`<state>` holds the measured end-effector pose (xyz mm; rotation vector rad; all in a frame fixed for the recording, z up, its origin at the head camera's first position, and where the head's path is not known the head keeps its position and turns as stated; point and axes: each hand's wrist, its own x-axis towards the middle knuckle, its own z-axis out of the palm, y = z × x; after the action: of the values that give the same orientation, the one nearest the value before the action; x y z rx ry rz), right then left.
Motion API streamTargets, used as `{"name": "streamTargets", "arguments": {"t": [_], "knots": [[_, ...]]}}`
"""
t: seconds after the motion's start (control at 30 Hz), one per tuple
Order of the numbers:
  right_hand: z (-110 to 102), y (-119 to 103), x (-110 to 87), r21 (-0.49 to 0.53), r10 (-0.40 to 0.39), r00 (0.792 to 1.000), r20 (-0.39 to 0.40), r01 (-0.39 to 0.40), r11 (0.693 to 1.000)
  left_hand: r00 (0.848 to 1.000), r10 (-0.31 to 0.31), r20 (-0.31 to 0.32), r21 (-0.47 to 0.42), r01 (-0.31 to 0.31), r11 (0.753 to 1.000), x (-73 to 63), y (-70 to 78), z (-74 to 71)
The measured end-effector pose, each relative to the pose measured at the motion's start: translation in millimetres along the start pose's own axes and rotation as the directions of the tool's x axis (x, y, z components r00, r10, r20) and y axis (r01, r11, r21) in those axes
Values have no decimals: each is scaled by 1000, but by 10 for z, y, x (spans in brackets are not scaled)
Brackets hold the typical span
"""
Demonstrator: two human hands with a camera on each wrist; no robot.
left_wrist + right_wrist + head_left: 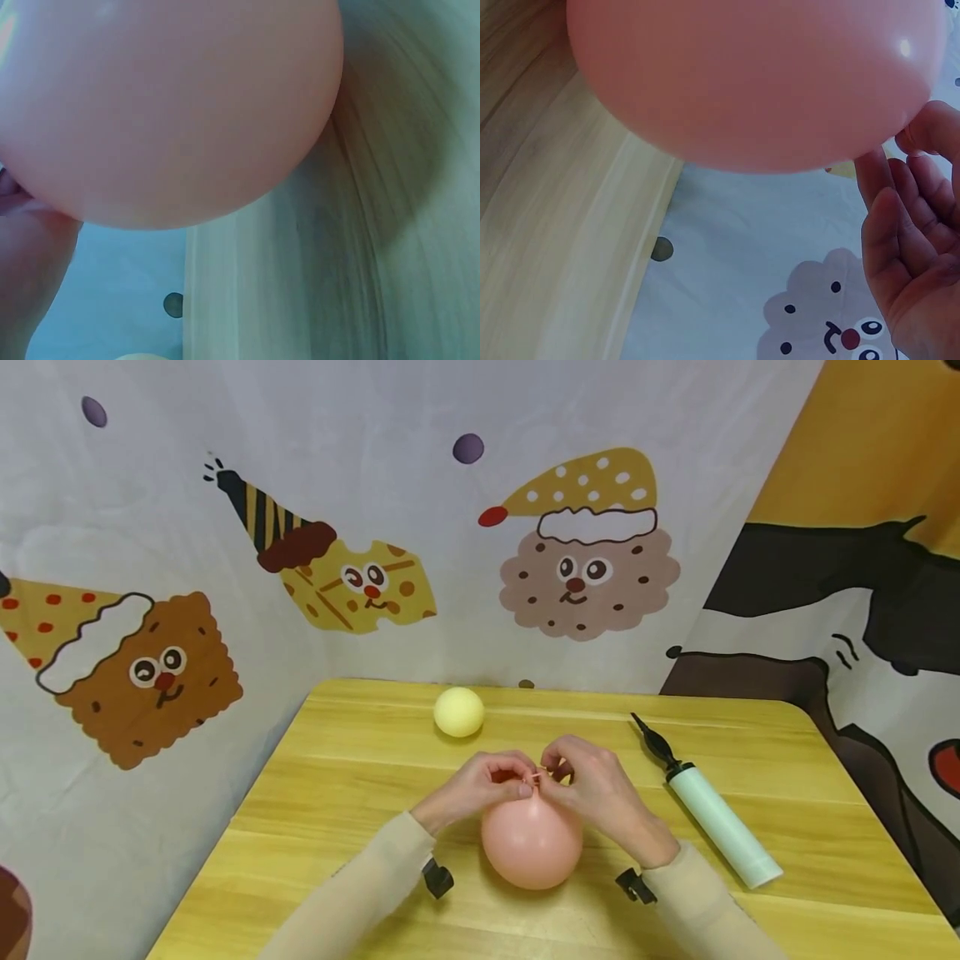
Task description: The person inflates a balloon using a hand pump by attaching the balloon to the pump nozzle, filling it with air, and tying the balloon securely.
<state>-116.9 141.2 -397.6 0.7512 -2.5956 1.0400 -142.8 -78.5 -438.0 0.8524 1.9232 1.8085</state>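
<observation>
A round, inflated pink balloon (531,843) is held just above the wooden table with its neck upward. My left hand (487,782) pinches the balloon's neck from the left, thumb and fingertips together. From the other side my right hand (598,785) pinches the neck with curled fingers. A thin bit of the neck shows between the two sets of fingertips. In the left wrist view the balloon (172,112) hides most of the left hand (34,262). The right wrist view shows the right hand (915,240) at the balloon's edge.
A small yellow balloon (459,712) sits near the table's back edge. To the right lies a pale green hand pump (723,827) with a black nozzle, pointing away. Behind the wooden table (337,752) hangs a white cloth (420,460) with cartoon prints.
</observation>
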Motion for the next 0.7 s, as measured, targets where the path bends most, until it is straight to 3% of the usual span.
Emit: {"name": "streamTargets", "arguments": {"t": [0.33,0.7], "knots": [[40,18,-18,1,29,1000,6,-29,1000,990,57,-132,51,-51,997,-14,-41,91],[139,-11,-20,-28,55,997,-58,-57,998,949,106,-296,14,-106,994,-4,-99,140]]}}
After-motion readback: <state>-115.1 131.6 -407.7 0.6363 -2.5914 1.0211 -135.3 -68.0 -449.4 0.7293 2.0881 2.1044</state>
